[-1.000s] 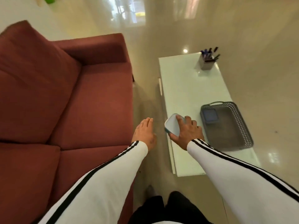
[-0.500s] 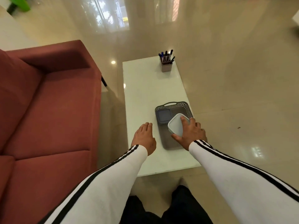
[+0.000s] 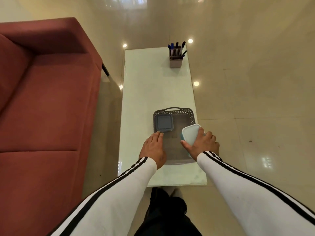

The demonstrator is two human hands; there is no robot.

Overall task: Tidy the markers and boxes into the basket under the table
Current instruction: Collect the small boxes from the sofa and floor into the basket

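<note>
White-lidded box (image 3: 190, 134) gripped in right hand (image 3: 202, 143), fingers curled, above right edge of grey basket (image 3: 180, 111). Left hand (image 3: 153, 147) flat, fingers straight, over basket's left side. Grey box (image 3: 164, 122) in basket's far-left corner. Markers (image 3: 177, 48) in holder (image 3: 175, 63), far end of table (image 3: 153, 82).

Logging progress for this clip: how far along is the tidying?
Done: a grey box lies in the basket. In hand: the right hand grips a white-lidded box by the basket's right edge. Left: that box and the markers in a holder at the table's far end.

I see the right hand (image 3: 202, 144) gripping a white-lidded box (image 3: 190, 134) over the grey basket (image 3: 185, 110); the left hand (image 3: 153, 147) lies flat at its left rim.
</note>
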